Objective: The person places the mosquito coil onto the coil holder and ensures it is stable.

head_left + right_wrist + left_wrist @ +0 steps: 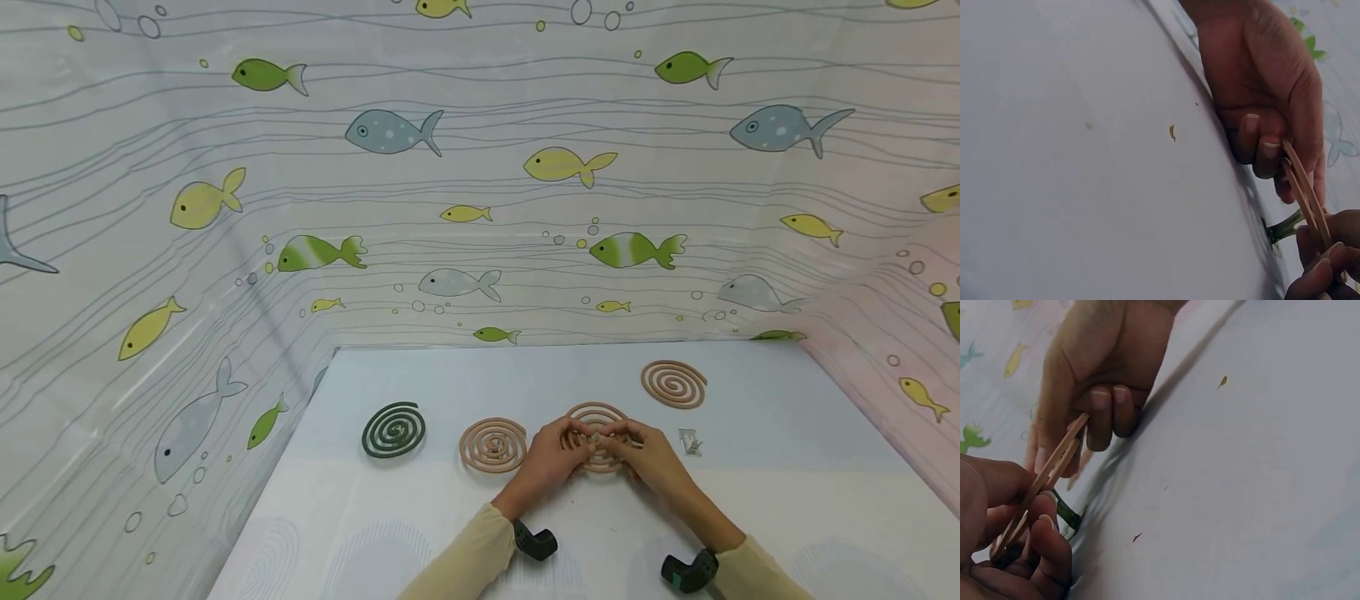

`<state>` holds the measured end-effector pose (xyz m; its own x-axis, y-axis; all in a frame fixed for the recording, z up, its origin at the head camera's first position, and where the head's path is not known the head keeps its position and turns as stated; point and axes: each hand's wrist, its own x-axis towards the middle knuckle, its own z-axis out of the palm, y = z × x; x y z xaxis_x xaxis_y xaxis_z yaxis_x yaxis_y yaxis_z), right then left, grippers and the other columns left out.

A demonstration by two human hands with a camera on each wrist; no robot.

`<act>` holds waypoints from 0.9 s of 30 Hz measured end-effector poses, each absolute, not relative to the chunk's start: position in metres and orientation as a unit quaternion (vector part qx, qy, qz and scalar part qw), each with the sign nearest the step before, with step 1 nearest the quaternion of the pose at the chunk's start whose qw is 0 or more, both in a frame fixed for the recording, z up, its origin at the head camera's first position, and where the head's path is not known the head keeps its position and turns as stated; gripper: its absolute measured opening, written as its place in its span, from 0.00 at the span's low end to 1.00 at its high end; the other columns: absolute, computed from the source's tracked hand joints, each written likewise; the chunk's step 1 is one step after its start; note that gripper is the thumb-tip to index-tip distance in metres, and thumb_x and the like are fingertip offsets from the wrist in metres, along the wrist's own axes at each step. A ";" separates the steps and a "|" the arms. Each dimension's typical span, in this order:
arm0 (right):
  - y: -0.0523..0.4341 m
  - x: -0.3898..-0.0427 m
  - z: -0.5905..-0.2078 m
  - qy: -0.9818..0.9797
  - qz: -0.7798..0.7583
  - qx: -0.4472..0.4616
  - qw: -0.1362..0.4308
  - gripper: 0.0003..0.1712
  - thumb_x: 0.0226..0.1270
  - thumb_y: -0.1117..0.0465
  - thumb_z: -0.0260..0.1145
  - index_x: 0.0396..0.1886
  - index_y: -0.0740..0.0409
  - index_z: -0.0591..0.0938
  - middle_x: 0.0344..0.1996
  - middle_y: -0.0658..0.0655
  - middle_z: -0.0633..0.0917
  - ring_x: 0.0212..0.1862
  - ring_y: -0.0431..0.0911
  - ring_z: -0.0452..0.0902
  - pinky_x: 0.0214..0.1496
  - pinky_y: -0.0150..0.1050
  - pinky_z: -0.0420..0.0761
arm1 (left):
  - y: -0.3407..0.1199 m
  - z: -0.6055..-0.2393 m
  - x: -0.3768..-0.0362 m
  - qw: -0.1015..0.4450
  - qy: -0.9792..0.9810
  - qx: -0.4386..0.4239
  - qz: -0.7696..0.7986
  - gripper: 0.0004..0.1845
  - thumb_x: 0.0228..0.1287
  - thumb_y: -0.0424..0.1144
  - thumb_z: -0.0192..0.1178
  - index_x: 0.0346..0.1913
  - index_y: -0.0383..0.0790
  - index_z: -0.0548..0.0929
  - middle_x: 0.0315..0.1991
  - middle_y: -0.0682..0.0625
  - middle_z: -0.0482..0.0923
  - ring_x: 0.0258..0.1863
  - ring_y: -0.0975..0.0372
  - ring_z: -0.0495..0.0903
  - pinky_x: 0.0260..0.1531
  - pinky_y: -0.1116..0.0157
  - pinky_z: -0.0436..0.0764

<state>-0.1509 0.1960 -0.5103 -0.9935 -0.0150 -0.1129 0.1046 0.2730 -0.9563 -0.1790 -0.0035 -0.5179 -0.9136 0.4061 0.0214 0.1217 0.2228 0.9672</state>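
In the head view, a brown mosquito coil [596, 406] is between my two hands, raised above the table. My left hand [553, 458] pinches its left side near the centre, while my right hand [652, 458] pinches its right side. Both wrist views show the coil [1055, 464] nearly edge-on, with fingers and thumbs at both ends. A small greenish, narrow stand [1284, 229] shows beneath the coil, partly hidden by fingers. Just left of my left hand, another brown coil [480, 446] has a metal piece at its centre.
A dark green coil [393, 430] is at the left, with a shadow beneath it. Behind my right hand lies another brown coil [674, 384]. A flat metal coil stand [691, 442] rests on the white table [420, 508]. A fish-patterned sheet [390, 200] rises around the table.
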 end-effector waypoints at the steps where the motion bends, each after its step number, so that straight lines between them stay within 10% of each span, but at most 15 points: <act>1: 0.196 -0.151 -0.511 0.797 -0.601 0.029 0.050 0.17 0.71 0.54 0.72 0.53 0.59 0.84 0.30 0.55 0.80 0.18 0.40 0.64 0.21 0.35 0.72 | -0.004 -0.518 -0.179 0.118 0.774 0.170 0.598 0.09 0.68 0.37 0.67 0.50 0.46 0.85 0.19 0.56 0.75 0.14 0.67 0.72 0.16 0.71 0.72; 27: 0.197 -0.159 -0.510 0.796 -0.602 0.043 0.055 0.13 0.74 0.57 0.69 0.52 0.57 0.85 0.31 0.54 0.81 0.19 0.40 0.64 0.21 0.34 0.70 | -0.002 -0.515 -0.183 0.109 0.773 0.167 0.602 0.10 0.68 0.36 0.67 0.50 0.45 0.85 0.19 0.56 0.77 0.15 0.69 0.72 0.17 0.72 0.71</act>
<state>-0.1593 0.1968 -0.5101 -0.9902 0.0033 -0.1394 0.1350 0.2717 -0.9529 -0.1833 -0.0023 -0.5149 -0.9206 0.3892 0.0318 0.1265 0.2201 0.9672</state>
